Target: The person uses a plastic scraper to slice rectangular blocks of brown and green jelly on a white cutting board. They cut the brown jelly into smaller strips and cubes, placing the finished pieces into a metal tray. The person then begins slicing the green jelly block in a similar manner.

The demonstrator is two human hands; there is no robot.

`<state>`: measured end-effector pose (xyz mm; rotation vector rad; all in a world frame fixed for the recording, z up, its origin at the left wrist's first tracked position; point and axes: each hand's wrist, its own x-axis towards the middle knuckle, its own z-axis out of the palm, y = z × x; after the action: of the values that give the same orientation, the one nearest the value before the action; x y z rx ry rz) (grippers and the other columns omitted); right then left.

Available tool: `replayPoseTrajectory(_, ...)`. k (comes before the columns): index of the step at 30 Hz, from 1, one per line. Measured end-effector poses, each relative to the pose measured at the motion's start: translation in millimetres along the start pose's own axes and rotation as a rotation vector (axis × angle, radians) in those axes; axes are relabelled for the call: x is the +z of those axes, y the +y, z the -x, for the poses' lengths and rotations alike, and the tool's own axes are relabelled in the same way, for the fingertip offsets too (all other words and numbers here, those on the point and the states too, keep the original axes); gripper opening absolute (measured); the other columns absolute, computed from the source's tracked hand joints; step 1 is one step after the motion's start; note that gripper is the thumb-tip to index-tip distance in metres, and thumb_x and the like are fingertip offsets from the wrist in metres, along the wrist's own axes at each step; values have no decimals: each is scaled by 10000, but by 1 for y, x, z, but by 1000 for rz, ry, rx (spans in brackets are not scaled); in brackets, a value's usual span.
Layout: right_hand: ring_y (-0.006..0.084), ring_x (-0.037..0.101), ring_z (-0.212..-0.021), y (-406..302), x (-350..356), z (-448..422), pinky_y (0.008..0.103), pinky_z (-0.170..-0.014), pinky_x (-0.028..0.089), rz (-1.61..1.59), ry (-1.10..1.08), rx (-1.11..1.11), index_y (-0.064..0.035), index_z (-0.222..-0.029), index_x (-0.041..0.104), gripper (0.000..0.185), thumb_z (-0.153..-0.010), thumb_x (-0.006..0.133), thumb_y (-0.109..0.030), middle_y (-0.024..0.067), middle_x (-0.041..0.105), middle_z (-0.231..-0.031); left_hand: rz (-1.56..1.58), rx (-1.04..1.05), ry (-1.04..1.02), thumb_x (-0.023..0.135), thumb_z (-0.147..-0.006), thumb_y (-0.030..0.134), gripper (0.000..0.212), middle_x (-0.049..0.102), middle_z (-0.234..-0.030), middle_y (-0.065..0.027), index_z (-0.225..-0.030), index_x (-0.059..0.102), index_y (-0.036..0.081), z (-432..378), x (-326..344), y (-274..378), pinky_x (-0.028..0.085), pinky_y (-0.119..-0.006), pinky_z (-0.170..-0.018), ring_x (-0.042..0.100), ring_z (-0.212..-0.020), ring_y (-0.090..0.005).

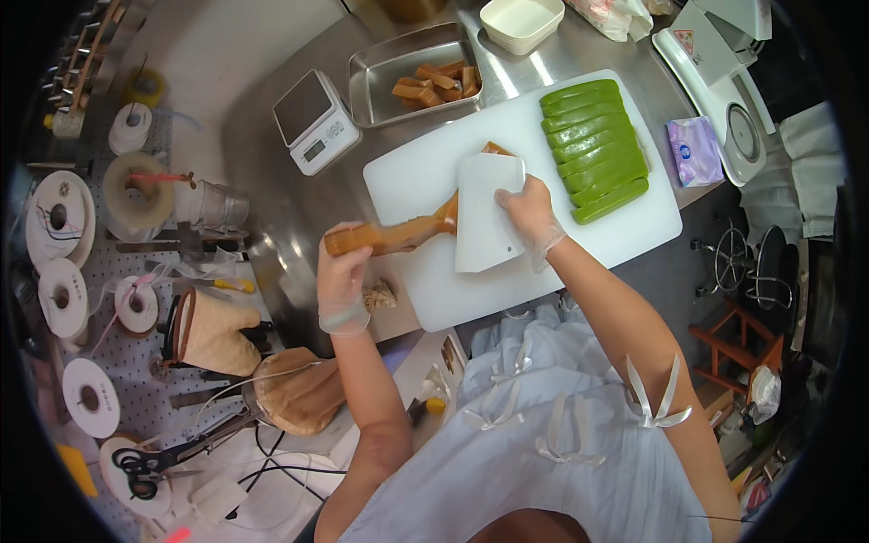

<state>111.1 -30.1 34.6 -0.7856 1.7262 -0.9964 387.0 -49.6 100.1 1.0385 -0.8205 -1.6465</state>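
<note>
My left hand (345, 261), in a clear glove, grips one end of a caramel-brown strip of dough-like stuff (400, 234), raised at the left edge of the white cutting board (434, 305). The strip stretches right to a white flat scraper (485, 217). Gloved too, my right hand (529, 210) holds the scraper by its right edge over the board. Behind the scraper's upper edge a bit of brown material (497, 148) shows; the rest there is hidden. On the board's right part, several glossy green strips (597, 149) lie side by side.
Beyond the board stand a digital scale (329, 146), a steel tray (370, 75) with brown pieces (441, 85) and stacked white containers (521, 24). A purple tissue pack (694, 151) and a white appliance (743, 132) are at right. Ribbon spools (91, 397) and an oven mitt (217, 332) are at left.
</note>
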Motion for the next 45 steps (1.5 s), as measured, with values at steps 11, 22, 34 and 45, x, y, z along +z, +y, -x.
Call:
replayPoseTrajectory(11, 444, 627, -831, -27, 50, 51, 436, -765, 515, 339, 44, -114, 141, -949, 541, 299, -761, 621, -77, 323, 620, -848, -148, -80, -113, 677, -758, -7, 266, 658, -990, -77, -1017, 619, -24, -46, 8, 8, 441, -269, -852, 608, -925, -152)
replayPoseTrajectory(22, 439, 609, -911, -54, 109, 49, 467, -810, 495, 358, 130, -6, 94, -1146, 405, 439, -769, 605, -3, 294, 599, -979, -204, -40, -239, 698, -757, 14, 291, 663, -973, -77, -1033, 615, -25, -89, 30, 11, 443, -282, -838, 604, -904, -147)
replayPoseTrajectory(34, 441, 573, -1002, -80, 133, 25, 463, -874, 475, 270, 200, 69, 28, -1235, 337, 538, -772, 610, -8, 260, 505, -1181, -215, -49, -207, 731, -729, 20, 314, 667, -956, -72, -1020, 620, -21, -77, 21, 13, 449, -278, -822, 608, -882, -144)
replayPoseTrajectory(45, 457, 558, -999, -9, 120, 74, 485, -865, 451, 160, 161, -106, 41, -1205, 380, 469, -751, 499, 74, 301, 557, -1102, -203, 26, -131, 709, -760, 44, 306, 660, -990, -72, -1046, 617, -13, -47, 25, 23, 436, -285, -860, 604, -926, -152)
